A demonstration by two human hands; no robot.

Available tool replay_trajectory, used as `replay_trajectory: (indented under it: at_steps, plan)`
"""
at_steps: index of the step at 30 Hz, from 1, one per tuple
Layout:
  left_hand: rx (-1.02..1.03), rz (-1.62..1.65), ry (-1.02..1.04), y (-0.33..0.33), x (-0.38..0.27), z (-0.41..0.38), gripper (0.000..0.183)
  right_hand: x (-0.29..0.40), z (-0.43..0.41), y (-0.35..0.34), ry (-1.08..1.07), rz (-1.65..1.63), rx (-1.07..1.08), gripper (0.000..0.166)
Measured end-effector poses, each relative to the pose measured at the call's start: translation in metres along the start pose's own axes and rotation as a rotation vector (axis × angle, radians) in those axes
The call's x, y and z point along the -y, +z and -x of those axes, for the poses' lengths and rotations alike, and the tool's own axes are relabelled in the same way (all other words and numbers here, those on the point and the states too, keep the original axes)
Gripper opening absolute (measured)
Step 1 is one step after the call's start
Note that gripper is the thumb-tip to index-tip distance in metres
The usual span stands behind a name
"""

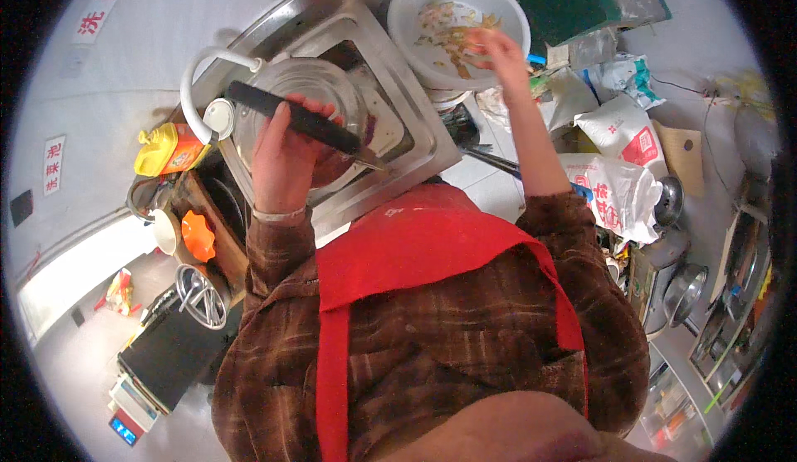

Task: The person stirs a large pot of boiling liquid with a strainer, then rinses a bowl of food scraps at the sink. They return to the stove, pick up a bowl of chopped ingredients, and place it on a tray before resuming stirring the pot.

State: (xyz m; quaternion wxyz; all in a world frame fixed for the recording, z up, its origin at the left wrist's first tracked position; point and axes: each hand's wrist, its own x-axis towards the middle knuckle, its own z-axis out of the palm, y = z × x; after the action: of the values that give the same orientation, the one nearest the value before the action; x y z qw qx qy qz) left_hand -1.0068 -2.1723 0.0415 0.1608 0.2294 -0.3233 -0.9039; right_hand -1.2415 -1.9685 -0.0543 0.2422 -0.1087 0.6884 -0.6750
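Note:
My left hand [292, 141] is closed around the black handle of a kitchen tool [302, 118], over a steel sink [429, 144]. A short pointed metal end sticks out from the handle toward the lower right; its exact kind is unclear. Below that hand stands a large clear bowl [311, 70] in the sink. My right hand [498, 54] is above the right side of a white plastic basin [401, 17], fingers apart and somewhat blurred, with nothing plainly held. Yellowish and pale food scraps [457, 42] lie on the basin's bottom.
A white curved faucet [190, 88] arches over the sink's left side. Left of it stands a yellow detergent jug [171, 150]. An orange scalloped dish [198, 236] and a steel container of utensils [202, 297] are nearer me. White plastic bags [613, 194] lie at right.

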Motion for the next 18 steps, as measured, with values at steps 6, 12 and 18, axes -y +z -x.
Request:
replay_trajectory:
  at_steps: [6, 12, 18]
  plan:
    - [-0.132, 0.037, -0.014, -0.025, -0.002, 0.008, 0.019, -0.237, -0.077, -0.156, 0.402, 0.405, -0.424, 0.044]
    - [-0.199, 0.017, 0.007, -0.042, -0.008, 0.017, 0.02, -0.22, -0.092, -0.143, 0.535, -0.215, -0.594, 0.039]
    - [-0.224, 0.04, 0.033, -0.045, -0.008, 0.013, 0.019, -0.123, -0.091, -0.104, 0.167, -0.412, -0.589, 0.04]
